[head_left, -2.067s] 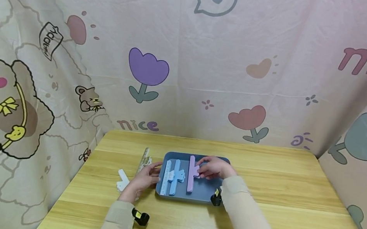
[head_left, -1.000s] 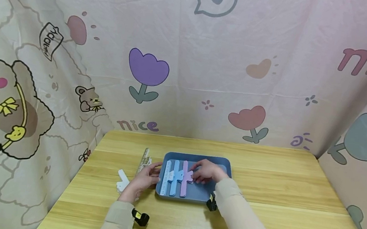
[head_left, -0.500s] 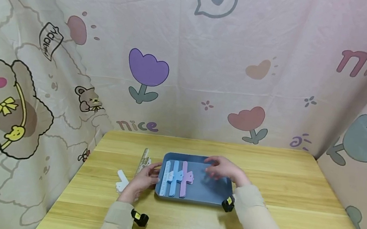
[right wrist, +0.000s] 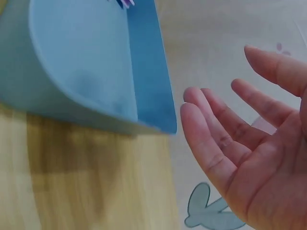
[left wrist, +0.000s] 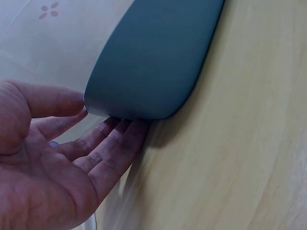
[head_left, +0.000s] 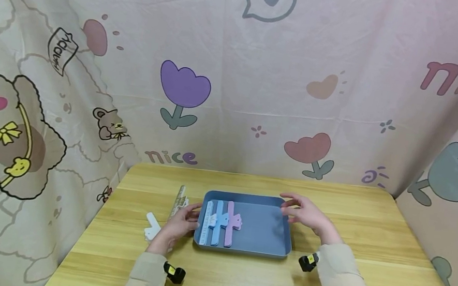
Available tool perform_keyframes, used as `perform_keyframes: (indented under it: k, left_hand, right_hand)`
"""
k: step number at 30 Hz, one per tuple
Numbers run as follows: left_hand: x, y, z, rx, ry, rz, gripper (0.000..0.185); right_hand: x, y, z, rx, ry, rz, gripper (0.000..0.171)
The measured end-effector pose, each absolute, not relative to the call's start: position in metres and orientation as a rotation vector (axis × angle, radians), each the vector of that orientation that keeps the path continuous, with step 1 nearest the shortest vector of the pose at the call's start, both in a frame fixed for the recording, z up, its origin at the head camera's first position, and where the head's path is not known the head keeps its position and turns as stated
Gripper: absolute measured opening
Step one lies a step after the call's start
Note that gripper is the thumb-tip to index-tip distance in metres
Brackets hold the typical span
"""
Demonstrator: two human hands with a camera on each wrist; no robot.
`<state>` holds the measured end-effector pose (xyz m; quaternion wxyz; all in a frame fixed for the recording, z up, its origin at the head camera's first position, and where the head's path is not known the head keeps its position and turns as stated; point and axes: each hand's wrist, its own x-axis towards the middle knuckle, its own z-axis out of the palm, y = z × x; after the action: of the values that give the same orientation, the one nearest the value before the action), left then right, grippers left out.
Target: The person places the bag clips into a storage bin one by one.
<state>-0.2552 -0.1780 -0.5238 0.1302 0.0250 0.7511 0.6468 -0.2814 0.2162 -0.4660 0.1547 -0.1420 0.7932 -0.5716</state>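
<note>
Pink bar clip (head_left: 228,236), blue bar clip (head_left: 216,236) and scale-marked clip (head_left: 205,232) are laid side by side in the blue-grey tray (head_left: 262,235), toward its nine o'clock end. Directions are read from the head view, with twelve o'clock at the far edge of the wooden table (head_left: 357,234). All three are aligned from twelve to six o'clock, their handles directed to three o'clock; the scale-marked clip is placed outermost, the pink one nearest the tray's centre.

Two further clips are located outside the tray: a transparent ruler clip (head_left: 179,199) at twelve o'clock from the left hand (head_left: 177,226), and a white clip (head_left: 153,221), partly covered, at nine o'clock from it.

The left hand is rested against the tray's nine o'clock end, fingertips touching the outer wall; its fingers are relaxed and not wrapped around anything. The right hand (head_left: 307,215) is positioned just beside the two o'clock corner, fingers extended, with nothing held; a gap to the rim is shown in the right wrist view.

The step in hand is judged to be the filling of the tray, with three clips placed and two outstanding. For the next move, a remaining clip should be picked up and set parallel at the pink clip's three o'clock side.
</note>
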Motion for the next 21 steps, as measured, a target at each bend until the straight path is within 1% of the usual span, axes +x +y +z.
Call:
perform_keyframes:
  k: [7, 16, 21]
  left_hand:
    - [-0.255, -0.178, -0.524, 0.073, 2.188, 1.878, 0.066]
    - [-0.255, -0.178, -0.524, 0.08, 2.19, 1.871, 0.066]
    - [-0.256, -0.178, -0.525, 0.077, 2.196, 1.867, 0.066]
  right_hand:
    - [-0.277, 0.229, -0.478, -0.339, 2.317, -1.673, 0.058]
    - [-0.266, 0.228, -0.493, -0.328, 2.28, -1.728, 0.072]
    - [-0.263, 0.227, -0.501, -0.27, 2.217, -1.783, 0.074]
